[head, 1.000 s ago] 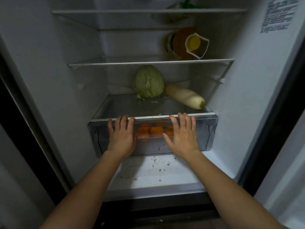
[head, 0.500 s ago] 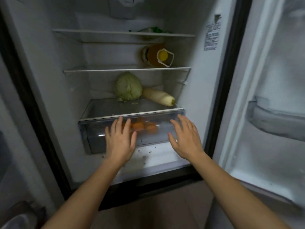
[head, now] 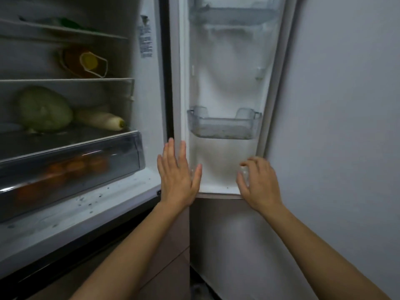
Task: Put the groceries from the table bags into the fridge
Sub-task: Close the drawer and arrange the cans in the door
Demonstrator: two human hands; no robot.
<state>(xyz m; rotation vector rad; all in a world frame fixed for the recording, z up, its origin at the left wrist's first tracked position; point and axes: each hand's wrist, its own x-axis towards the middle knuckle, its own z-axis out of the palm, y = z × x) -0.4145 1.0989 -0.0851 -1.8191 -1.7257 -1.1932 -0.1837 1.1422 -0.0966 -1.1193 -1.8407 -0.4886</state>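
Groceries already sit in the fridge [head: 151,94] at the left of the frame: a cabbage [head: 43,109] and a white radish [head: 101,121] touching on the shelf above the drawer [head: 121,148], orange fruit [head: 75,167] blurred behind the drawer's clear front, a bottle [head: 86,63] lying on its side one shelf up, and something green [head: 69,23] on the top shelf. The bags and the surface they stand on are out of view.

Both hands are apart and carry no groceries. The left hand [head: 177,176] is flat with straight fingers, low in the middle of the frame over the hinge side of the open door [head: 227,83]. The right hand [head: 257,182] has curled fingers at the door's lower outer corner; whether it grips that edge I cannot tell. An empty-looking door bin [head: 223,126] hangs just above the hands, and a plain wall [head: 346,105] fills the right of the frame.

The step looks like dealing with the door, either closing it or leaving it for the next load. To do it well, take the door by its outer edge, keep the left fingers out of the hinge gap, and check that the drawer is fully in and the radish tip is not past the shelf front
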